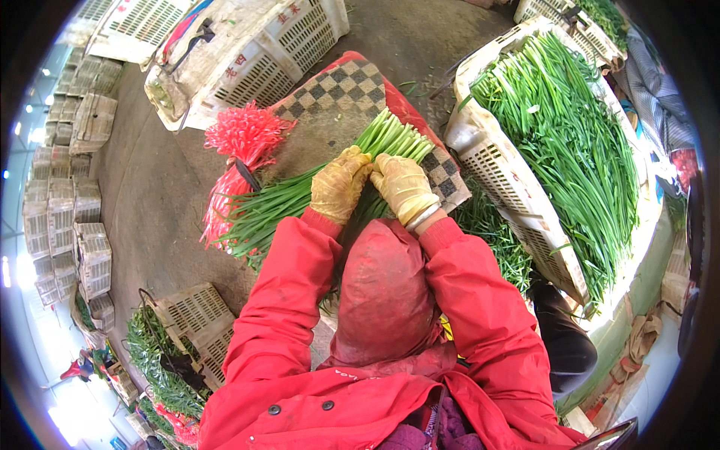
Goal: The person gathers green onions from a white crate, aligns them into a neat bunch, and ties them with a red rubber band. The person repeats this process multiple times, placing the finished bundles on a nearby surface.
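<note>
A bundle of green garlic chives [281, 197] lies slantwise before me, pale stem ends up and right, leaf tips down and left. My left hand [340, 183], in a yellow rubber glove, grips it near the stems. My right hand [404, 183], gloved the same way, is closed at the bundle's near right side, fingertips close to the left ones; what its fingers hold is hidden. The stems rest over a checkered mat [337, 84] on red cloth. Left of the mat, a bunch of red-pink plastic ties [247, 135], bound with a dark band, touches the leaf tips.
A white plastic crate [489, 163] heaped with chives [574, 146] stands at right. Loose leaves [495, 236] lie beside it. Another white crate [270, 62] is at upper left. Crate stacks [56, 208] line the far left; greens and a crate [197, 320] are at lower left.
</note>
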Motion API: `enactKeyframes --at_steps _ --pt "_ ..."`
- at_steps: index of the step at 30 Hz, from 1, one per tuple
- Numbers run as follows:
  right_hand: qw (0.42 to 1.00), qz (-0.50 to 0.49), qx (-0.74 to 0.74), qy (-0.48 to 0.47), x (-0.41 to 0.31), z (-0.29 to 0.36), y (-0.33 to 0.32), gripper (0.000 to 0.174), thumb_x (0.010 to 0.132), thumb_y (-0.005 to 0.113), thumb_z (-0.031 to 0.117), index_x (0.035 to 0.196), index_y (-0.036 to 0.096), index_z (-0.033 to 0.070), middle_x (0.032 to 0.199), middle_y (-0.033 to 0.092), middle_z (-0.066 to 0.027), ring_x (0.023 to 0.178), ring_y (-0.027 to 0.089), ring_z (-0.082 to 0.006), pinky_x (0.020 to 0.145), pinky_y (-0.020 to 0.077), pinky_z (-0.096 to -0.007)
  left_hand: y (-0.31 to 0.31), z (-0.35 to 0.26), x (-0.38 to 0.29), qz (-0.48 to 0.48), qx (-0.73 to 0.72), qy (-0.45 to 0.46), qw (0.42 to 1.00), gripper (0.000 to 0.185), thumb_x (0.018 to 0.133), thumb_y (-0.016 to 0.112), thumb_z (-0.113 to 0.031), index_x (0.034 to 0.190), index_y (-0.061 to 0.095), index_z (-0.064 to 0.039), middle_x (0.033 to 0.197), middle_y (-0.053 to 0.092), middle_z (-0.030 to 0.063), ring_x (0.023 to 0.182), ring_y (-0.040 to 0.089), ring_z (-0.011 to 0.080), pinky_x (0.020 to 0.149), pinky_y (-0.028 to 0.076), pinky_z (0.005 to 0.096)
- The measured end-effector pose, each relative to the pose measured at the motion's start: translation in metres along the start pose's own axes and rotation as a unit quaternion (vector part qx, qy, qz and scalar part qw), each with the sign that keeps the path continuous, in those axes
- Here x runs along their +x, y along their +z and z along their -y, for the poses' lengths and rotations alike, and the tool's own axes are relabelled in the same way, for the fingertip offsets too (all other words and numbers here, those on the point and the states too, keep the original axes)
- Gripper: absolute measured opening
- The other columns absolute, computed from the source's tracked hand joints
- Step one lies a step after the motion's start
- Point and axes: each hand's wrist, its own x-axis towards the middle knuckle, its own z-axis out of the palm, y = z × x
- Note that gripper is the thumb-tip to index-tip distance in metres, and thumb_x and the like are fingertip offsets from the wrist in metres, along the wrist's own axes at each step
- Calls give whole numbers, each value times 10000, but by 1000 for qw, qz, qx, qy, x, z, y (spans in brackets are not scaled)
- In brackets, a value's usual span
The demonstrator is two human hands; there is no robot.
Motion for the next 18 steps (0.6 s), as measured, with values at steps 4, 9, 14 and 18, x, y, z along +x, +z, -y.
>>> enactKeyframes --at_steps 4,9,14,18 --pt "999 -11 42 -11 -8 -7 4 203 855 632 228 894 569 40 877 646 -182 863 632 -364 747 501 -449 10 0 -2 -47 -26 -76 996 182 884 628 -186 1004 672 -56 1050 674 149 967 650 305 802 521 361" --pt "988 -59 111 -85 -29 -9 -11 198 892 613 212 995 640 45 900 661 -159 752 642 -318 698 507 -400 11 -5 -4 -126 -98 -108 981 164 909 621 -169 967 684 -29 979 693 134 900 668 268 821 508 324" --pt "957 -210 192 -50 -30 -11 -52 237 907 585 81 1140 631 84 922 661 -96 704 642 -169 656 524 -269 2 -21 -8 -105 -126 -42 986 92 872 646 -78 941 661 -19 958 686 128 935 665 250 826 509 329" --pt "936 -225 -10 -269 -1 -9 -49 322 849 578 65 1163 593 135 1079 649 -55 1075 585 -255 974 422 -379 -4 -43 -18 -48 -92 -5 995 128 828 632 11 941 640 -49 951 684 105 913 670 271 786 528 330"
